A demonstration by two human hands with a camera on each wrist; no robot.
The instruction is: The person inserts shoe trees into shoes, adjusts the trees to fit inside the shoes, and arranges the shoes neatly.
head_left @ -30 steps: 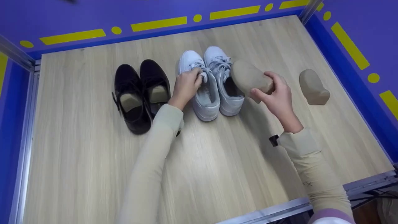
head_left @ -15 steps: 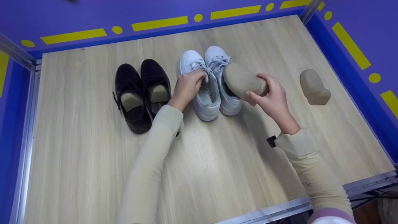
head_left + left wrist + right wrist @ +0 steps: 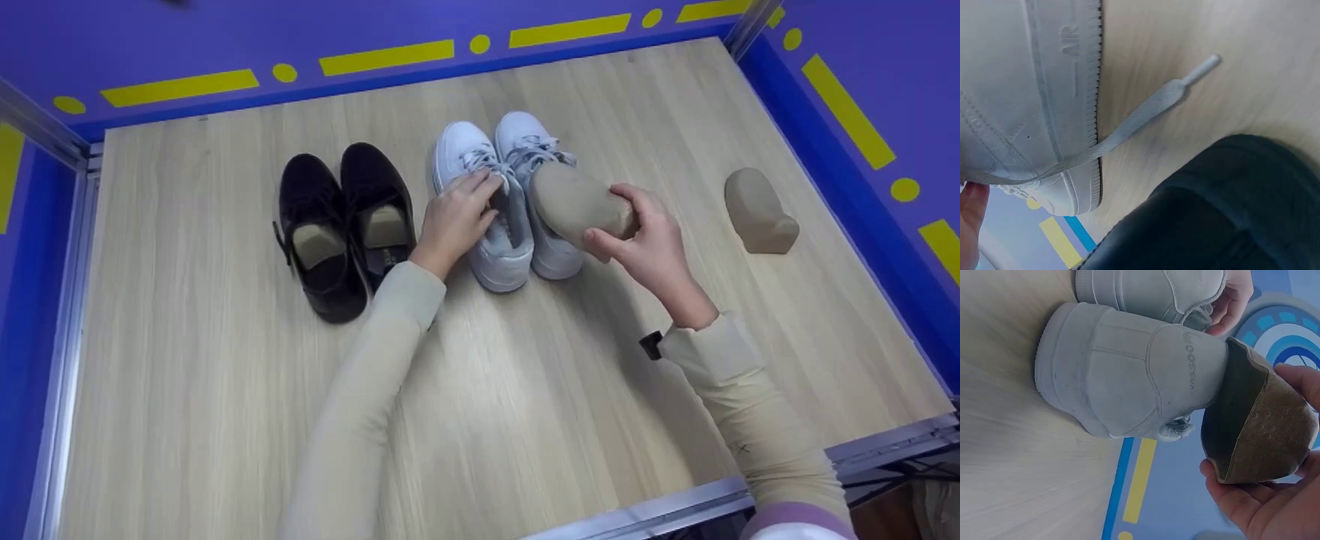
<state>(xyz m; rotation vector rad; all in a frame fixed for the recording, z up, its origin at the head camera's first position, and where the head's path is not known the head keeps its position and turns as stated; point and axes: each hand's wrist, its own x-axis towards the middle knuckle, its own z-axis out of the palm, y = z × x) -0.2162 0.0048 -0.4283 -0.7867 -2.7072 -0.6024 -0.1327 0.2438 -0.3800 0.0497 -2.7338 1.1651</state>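
My right hand [image 3: 649, 247] grips a beige hollow shoe insert [image 3: 577, 202] by its end, its rounded toe over the opening of the right white sneaker [image 3: 559, 255]. In the right wrist view the dark hollow of the insert [image 3: 1275, 433] shows behind that sneaker's heel. My left hand [image 3: 457, 221] lies over the left white sneaker [image 3: 502, 270], fingers reaching to the tongue and laces, thumb apart from them. A loose lace [image 3: 1140, 115] hangs down that sneaker's side in the left wrist view. Much of the right sneaker's opening is hidden by the insert.
Two black shoes [image 3: 322, 289] with beige inserts in their toes stand left of the sneakers. Another beige insert [image 3: 757, 210] lies on the wooden board [image 3: 187, 390] at right. Blue-purple walls [image 3: 390, 30] with yellow marks bound the back and sides.
My right hand has moved left with the shoe insert, bringing it over the right sneaker's opening. My left hand's fingers, earlier pinched at the tongue, have spread.
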